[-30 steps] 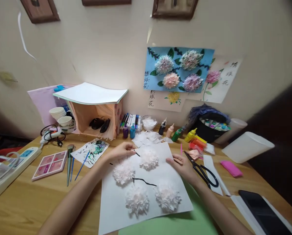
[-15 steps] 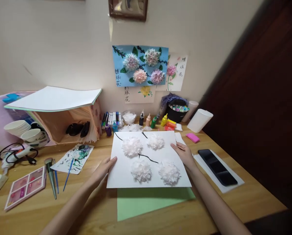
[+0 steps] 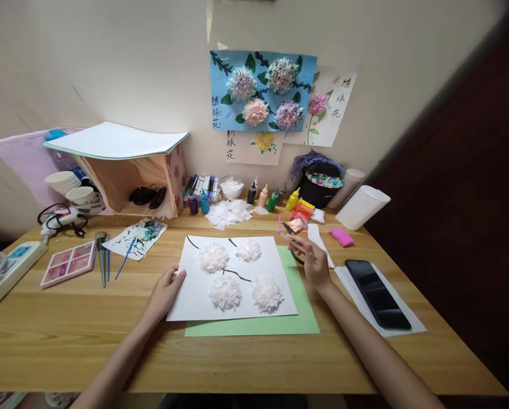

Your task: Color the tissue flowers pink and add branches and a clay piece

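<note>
A white sheet [image 3: 233, 295] bearing several fluffy white paper flowers and short black painted branches lies tilted over a green sheet [image 3: 299, 318]. My left hand [image 3: 166, 295] is closed at its left edge, thumb on top and fingers partly hidden beneath. To the right of the sheet, my right hand [image 3: 316, 264] is raised with loosely bent fingers and no visible hold on the paper. Behind those fingers a dark curved handle and a blade show, apparently scissors [image 3: 297, 258], mostly covered by the hand.
White paper scraps [image 3: 231, 211], paint bottles [image 3: 272, 200] and markers [image 3: 203, 186] line the back. A phone [image 3: 378, 292] lies right; brushes [image 3: 101, 255], a paint-stained paper [image 3: 137, 238] and a pink palette [image 3: 69, 264] lie left. A blue flower picture [image 3: 220, 116] hangs on the wall.
The white sheet has been lowered and shifted left over the green sheet. My right hand has let go of its right edge; my left hand still grips the left edge.
</note>
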`<state>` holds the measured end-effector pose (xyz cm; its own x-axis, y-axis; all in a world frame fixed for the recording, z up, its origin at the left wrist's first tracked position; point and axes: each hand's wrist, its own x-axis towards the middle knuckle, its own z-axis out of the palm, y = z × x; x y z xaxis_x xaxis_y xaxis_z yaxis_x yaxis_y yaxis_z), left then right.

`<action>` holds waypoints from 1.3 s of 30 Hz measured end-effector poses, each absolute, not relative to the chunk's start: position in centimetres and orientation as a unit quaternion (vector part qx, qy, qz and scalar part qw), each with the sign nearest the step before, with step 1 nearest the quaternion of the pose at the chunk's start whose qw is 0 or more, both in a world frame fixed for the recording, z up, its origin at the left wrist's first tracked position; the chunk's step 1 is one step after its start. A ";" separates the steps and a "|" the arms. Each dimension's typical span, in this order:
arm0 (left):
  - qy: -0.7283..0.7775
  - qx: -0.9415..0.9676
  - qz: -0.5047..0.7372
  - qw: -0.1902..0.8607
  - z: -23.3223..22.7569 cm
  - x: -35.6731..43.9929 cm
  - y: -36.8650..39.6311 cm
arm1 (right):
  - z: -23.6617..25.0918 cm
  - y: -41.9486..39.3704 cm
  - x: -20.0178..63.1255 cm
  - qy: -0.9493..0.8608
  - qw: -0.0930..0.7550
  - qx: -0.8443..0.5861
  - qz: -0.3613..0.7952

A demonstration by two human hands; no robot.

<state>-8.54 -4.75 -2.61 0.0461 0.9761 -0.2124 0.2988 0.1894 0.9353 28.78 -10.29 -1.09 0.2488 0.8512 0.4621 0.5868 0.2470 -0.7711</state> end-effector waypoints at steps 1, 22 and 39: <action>0.603 0.531 0.362 0.473 -3.0 -8.6 -4.9 | -1.5 -10.0 28.9 -0.603 0.521 -0.588 0.141; 0.630 0.469 0.442 0.433 -3.1 -8.9 -5.5 | -4.4 -10.3 29.2 -0.499 0.540 -0.558 0.385; 0.627 0.578 0.402 0.334 -3.4 -10.1 -2.5 | -7.1 -5.6 30.8 -0.710 0.340 -0.612 -0.070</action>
<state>-10.11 -2.50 -3.36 -0.1086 0.9930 0.0463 0.4571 0.0085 0.8894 30.81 -5.59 -7.07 -0.0184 0.8222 0.5689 0.9171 0.2406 -0.3180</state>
